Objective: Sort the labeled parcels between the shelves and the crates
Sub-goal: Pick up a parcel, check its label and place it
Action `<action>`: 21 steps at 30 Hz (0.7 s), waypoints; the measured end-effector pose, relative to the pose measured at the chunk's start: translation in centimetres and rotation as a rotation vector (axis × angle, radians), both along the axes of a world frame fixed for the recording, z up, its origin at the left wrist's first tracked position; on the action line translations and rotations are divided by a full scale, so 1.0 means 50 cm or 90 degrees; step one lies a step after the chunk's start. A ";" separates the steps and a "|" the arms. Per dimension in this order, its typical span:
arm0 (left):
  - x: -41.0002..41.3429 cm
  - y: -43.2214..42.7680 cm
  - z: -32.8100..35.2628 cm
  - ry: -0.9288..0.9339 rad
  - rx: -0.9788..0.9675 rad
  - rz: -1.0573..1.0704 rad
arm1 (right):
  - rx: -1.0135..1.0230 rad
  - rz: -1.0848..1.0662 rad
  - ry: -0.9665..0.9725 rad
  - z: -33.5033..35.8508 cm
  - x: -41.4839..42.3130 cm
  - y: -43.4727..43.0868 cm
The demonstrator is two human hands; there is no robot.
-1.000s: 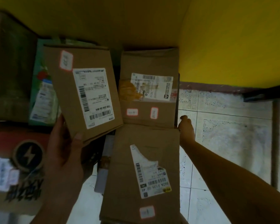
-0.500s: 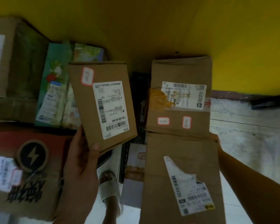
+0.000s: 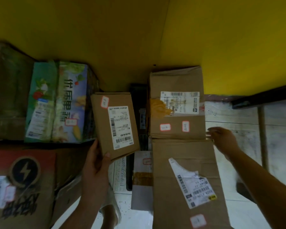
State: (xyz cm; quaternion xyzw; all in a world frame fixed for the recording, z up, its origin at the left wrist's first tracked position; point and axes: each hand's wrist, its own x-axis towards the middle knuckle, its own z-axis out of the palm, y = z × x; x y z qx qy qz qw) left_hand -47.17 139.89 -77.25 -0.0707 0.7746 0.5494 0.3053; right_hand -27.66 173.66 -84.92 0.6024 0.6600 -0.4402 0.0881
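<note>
My left hand (image 3: pixel 96 164) grips the lower corner of a small brown parcel (image 3: pixel 114 124) with a white shipping label and a red-edged sticker, held up at the middle of the view. My right hand (image 3: pixel 221 138) hovers with loosely spread fingers at the right edge of two stacked brown boxes, apart from them by a small gap. The far box (image 3: pixel 177 104) carries a white label, yellow tape and two red-edged stickers. The near box (image 3: pixel 186 184) has a torn white label and one sticker.
A green and blue printed carton (image 3: pixel 56 103) stands at the left against the yellow wall (image 3: pixel 139 38). A red and brown box with a lightning logo (image 3: pixel 21 179) lies at the lower left. A small grey parcel (image 3: pixel 142 180) sits on the tiled floor (image 3: pixel 238 119) between the boxes.
The view has shifted, so everything sits lower and more to the right. My right hand has come off the box edge and now hovers with fingers spread. My left hand still holds the small parcel.
</note>
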 end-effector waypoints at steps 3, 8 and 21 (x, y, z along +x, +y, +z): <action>-0.008 0.002 0.013 -0.006 -0.012 0.011 | 0.181 -0.017 0.113 0.134 -0.051 -0.022; -0.022 0.016 0.034 -0.046 -0.033 0.022 | 0.138 0.197 0.259 0.304 -0.202 -0.182; -0.123 0.074 -0.086 -0.016 -0.172 -0.192 | -0.447 -0.325 0.177 0.109 -0.333 -0.503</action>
